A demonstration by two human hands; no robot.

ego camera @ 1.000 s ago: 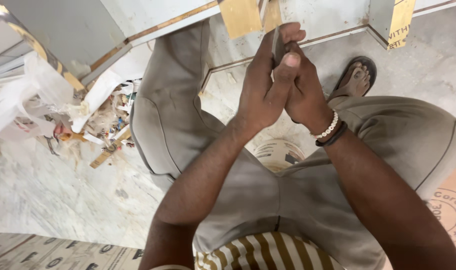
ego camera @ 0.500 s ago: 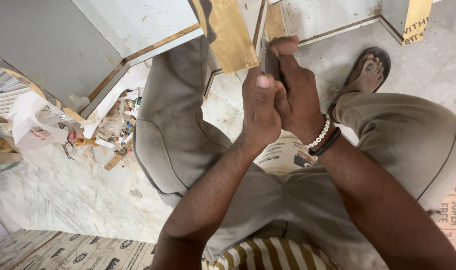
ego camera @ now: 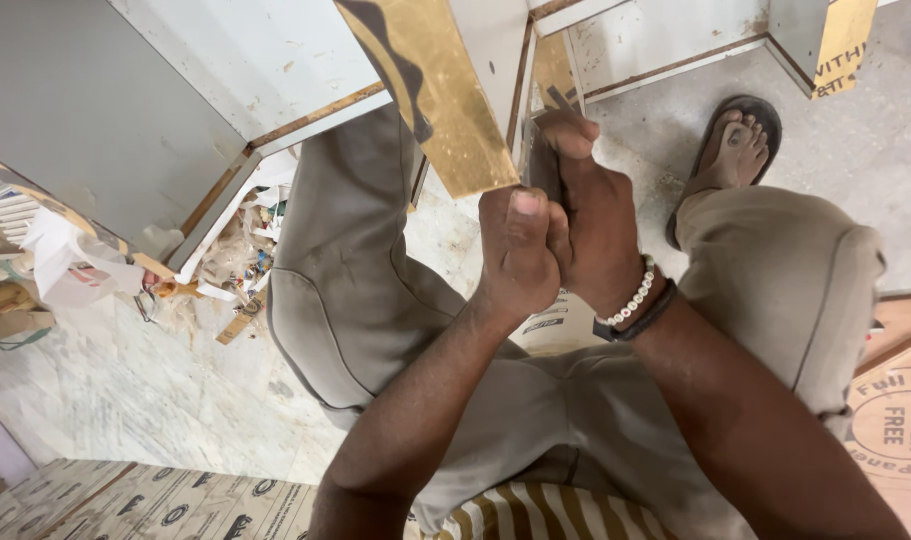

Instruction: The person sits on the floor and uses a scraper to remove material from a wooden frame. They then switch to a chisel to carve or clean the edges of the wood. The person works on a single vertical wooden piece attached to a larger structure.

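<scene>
The left hand (ego camera: 515,255) and right hand (ego camera: 590,225) clasp together around a dark tool (ego camera: 543,165). A gold strip (ego camera: 440,95) hangs just beside them, against the white panel (ego camera: 275,60).

Your left hand (ego camera: 517,255) and right hand (ego camera: 590,235) clasp so tightly that you can't tell what the dark thing (ego camera: 543,165) between them is. At twelve o'clock the gold strip (ego camera: 435,90) runs off the top edge. At seven o'clock your forearms leave the frame.

Carpentry workshop — laminated boards (ego camera: 205,90), floor scraps (ego camera: 237,262) strewn about.
</scene>
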